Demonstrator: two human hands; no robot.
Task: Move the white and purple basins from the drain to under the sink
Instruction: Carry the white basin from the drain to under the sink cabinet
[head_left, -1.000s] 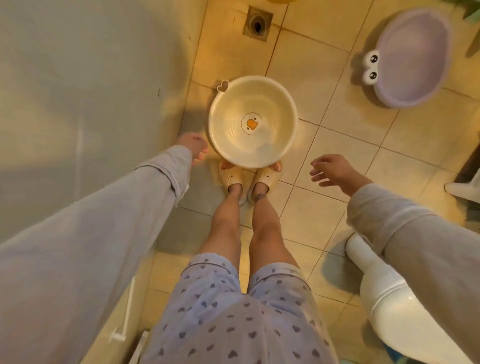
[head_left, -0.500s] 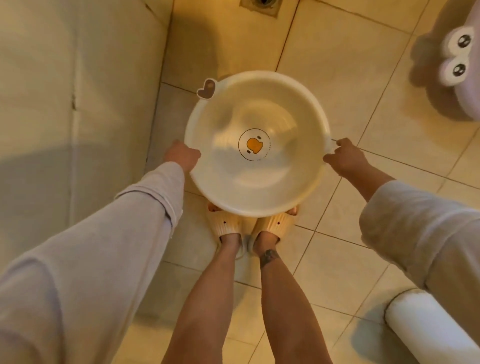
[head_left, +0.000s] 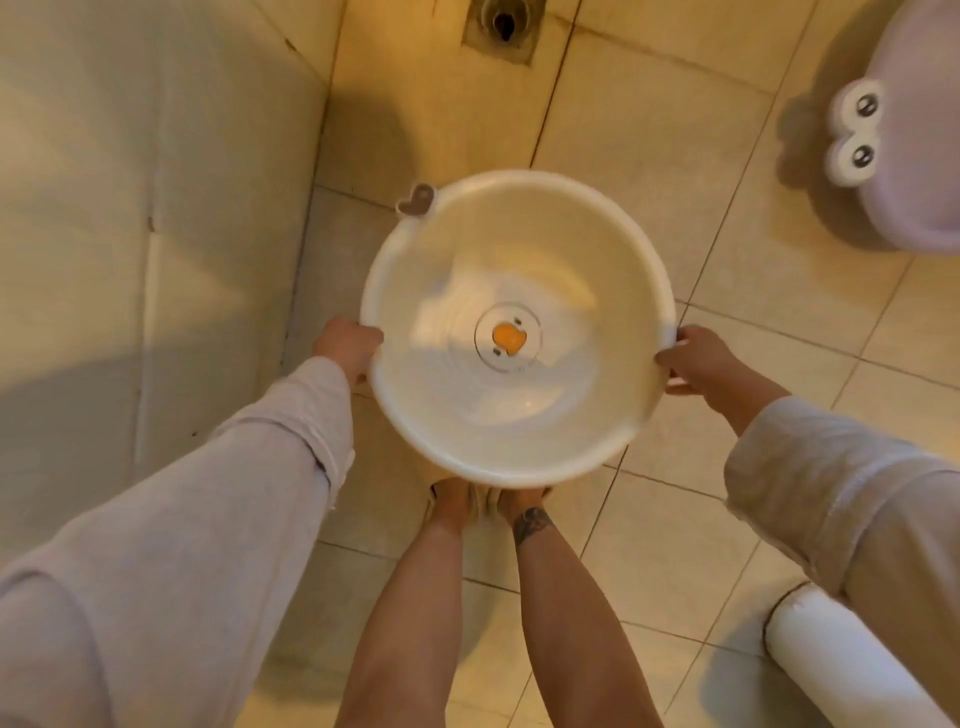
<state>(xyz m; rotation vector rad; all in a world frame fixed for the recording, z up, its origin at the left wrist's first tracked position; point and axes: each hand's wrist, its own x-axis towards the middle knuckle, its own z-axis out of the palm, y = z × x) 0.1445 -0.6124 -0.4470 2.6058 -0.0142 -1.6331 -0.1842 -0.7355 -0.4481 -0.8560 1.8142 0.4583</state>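
Two hands hold white basin (head_left: 519, 332), one each side. Left hand (head_left: 347, 347) closed on left rim, right hand (head_left: 698, 364) closed on right rim. Grip on both sides likely keeps big bowl flat, no tipping. Basin sits above feet, near drain (head_left: 501, 23) at top; lifted or still on floor, cannot tell. Purple basin (head_left: 914, 156) with googly eyes waits on floor tiles (head_left: 649, 156), far right, well apart. Sink not in view. Job just begun: white one first, purple one untouched.

A home bathroom: glossy beige square floor tiles (head_left: 649, 130) meet a pale tiled wall (head_left: 156, 208), a square metal floor drain (head_left: 501, 26) sits at the top, and a white ceramic fixture (head_left: 831, 660) shows lower right.
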